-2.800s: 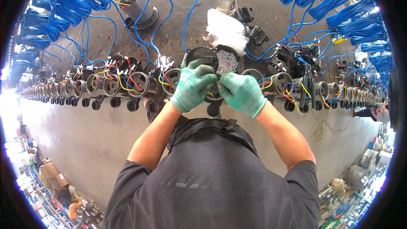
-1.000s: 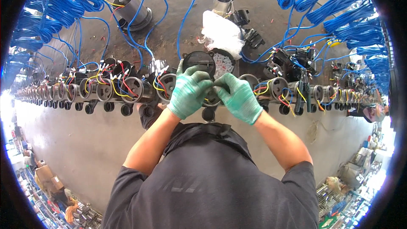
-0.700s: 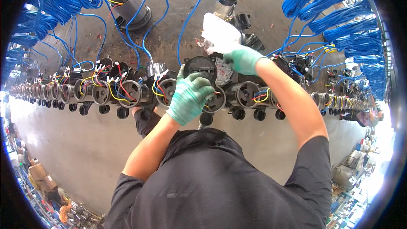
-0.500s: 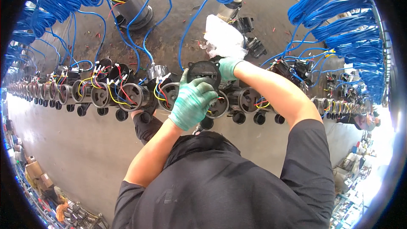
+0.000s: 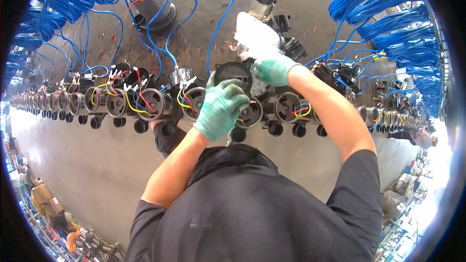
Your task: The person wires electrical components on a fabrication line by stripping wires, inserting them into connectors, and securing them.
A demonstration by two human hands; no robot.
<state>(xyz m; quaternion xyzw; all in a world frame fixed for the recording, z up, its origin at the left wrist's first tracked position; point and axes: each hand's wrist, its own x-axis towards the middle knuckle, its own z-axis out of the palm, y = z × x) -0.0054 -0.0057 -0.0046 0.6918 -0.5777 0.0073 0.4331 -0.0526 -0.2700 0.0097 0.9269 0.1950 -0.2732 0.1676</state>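
My left hand [image 5: 223, 108], in a green-and-white knit glove, is closed around the near left edge of a round black part with a raised rim [image 5: 233, 72]. A cylindrical metal motor housing [image 5: 252, 115] lies just under it, its open end facing me. To the right of the black part is my gloved right hand [image 5: 275, 70], its fingers curled and pointing left. Whatever those fingers hold, if anything, is hidden. Beyond them, almost touching the glove, sits a crumpled white plastic bag [image 5: 256, 33].
A long row of motor housings [image 5: 154, 104] with coloured wires lines the bench's near edge. Blue cable coils [image 5: 378, 0] hang along the far side and both ends. A tall grey motor [image 5: 154, 7] stands at the back left, black plastic brackets [image 5: 292, 47] beside the bag.
My right hand has drawn away from the round black part, moving right and slightly farther off, near the bag. My left hand keeps hold of the part in nearly the same place.
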